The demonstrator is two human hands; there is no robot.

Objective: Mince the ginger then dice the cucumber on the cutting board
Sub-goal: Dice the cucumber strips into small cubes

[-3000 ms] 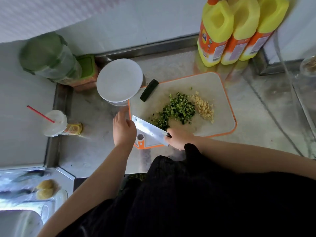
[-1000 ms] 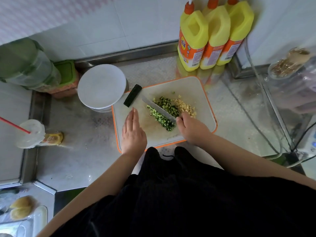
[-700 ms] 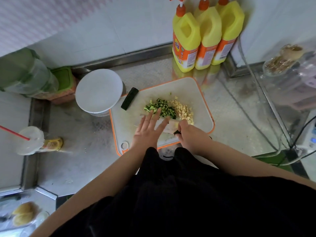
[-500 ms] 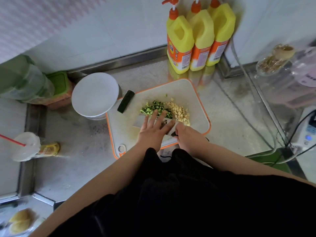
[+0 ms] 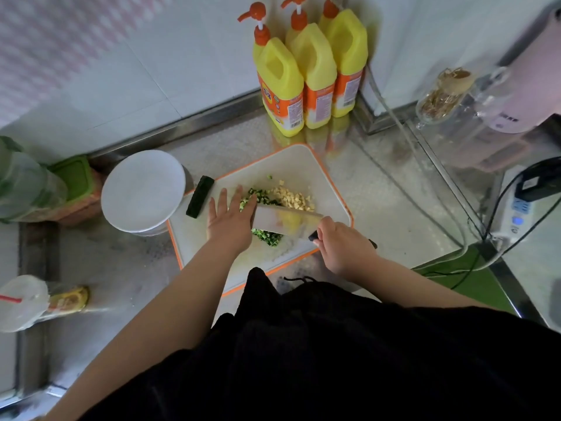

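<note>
The right hand (image 5: 340,250) grips the cleaver (image 5: 287,221), now tilted up; the flat left hand (image 5: 230,220) has wiped diced cucumber (image 5: 268,237) off, nearly finishing.

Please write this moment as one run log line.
right hand: grips cleaver | left hand: flat on blade | diced cucumber, minced ginger on cutting board

Soft, even daylight fills the scene, brightest on the white tiled wall (image 5: 188,56) beyond the grip. The speckled steel bench (image 5: 358,183) shines there, mirroring the yellow pump bottles (image 5: 312,74). The broad steel cleaver blade (image 5: 285,221) catches a yellow reflection. Shadows stay faint. Straight edges bow outward toward the corners, where detail smears.
</note>
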